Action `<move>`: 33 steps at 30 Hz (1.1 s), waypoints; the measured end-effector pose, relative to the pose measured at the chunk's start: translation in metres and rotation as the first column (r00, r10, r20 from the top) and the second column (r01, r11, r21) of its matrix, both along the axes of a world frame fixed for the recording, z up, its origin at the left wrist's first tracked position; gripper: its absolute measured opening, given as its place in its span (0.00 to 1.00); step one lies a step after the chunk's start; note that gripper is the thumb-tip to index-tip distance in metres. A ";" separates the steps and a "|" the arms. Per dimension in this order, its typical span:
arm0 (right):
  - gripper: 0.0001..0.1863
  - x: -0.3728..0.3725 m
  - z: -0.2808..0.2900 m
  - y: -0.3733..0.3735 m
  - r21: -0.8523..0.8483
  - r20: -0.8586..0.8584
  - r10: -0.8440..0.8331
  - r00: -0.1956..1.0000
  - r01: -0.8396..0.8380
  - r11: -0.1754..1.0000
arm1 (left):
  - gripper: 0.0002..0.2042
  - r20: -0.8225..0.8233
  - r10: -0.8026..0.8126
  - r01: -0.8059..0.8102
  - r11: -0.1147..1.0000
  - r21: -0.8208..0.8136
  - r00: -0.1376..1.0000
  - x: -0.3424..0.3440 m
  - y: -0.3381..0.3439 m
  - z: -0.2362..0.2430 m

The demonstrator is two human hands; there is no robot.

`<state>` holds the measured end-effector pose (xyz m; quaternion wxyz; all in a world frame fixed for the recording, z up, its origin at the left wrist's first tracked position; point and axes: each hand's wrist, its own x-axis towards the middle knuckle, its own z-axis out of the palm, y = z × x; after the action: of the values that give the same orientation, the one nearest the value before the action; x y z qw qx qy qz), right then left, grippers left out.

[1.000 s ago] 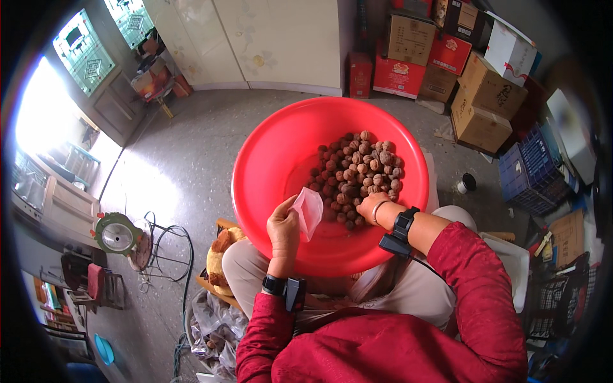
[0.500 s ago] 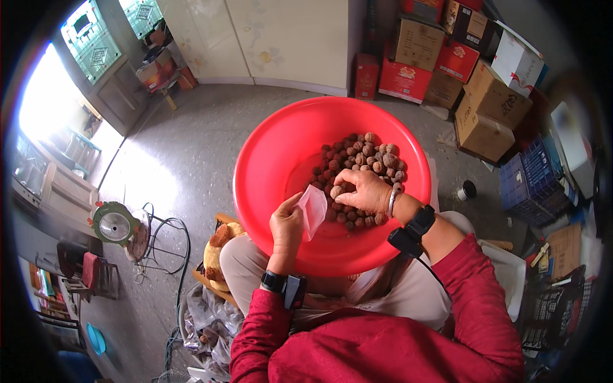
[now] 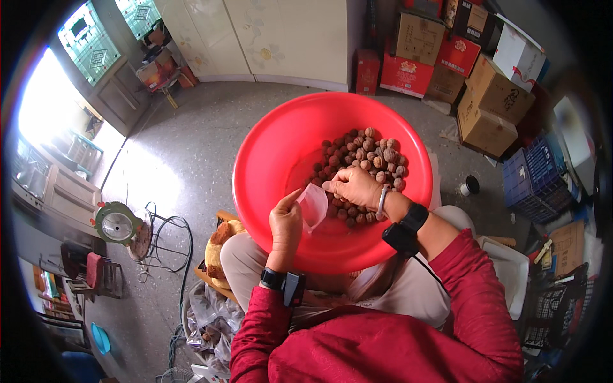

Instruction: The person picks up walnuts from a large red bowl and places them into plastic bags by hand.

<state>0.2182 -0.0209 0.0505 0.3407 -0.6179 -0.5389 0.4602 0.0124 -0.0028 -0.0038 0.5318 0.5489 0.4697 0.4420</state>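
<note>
A large red basin [image 3: 268,147] rests on my lap, with many brown walnuts [image 3: 367,150] piled in its right half. My left hand [image 3: 286,226] grips a small translucent pinkish bag [image 3: 313,207] over the basin's near left part, with the bag's top held open. Just right of the bag, my right hand [image 3: 354,187] has its fingers curled and bunched at the bag's mouth, above the walnuts. What those fingertips hold, if anything, is hidden.
Stacked cardboard boxes [image 3: 485,121] and blue crates [image 3: 533,179] line the right. A green round fan [image 3: 118,223] with cables stands at left. A basket of plastic bags [image 3: 217,319] sits by my left leg, near a yellow cushion [image 3: 217,255]. A white tray [image 3: 507,274] is beside my right leg.
My right hand has risen from the walnut pile and moved leftward to the bag's mouth, carrying a walnut midway. My left hand and the bag have shifted slightly.
</note>
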 end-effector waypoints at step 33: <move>0.23 0.019 -0.069 -0.004 -0.411 0.619 0.595 0.512 -0.435 0.802 | 0.14 0.065 0.016 -0.014 1.000 -0.021 0.998 0.000 0.006 -0.008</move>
<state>0.2368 -0.0252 -0.0182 -0.1181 -0.5888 -0.7368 0.3105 0.0126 0.0033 -0.0114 0.5492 0.5250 0.4608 0.4587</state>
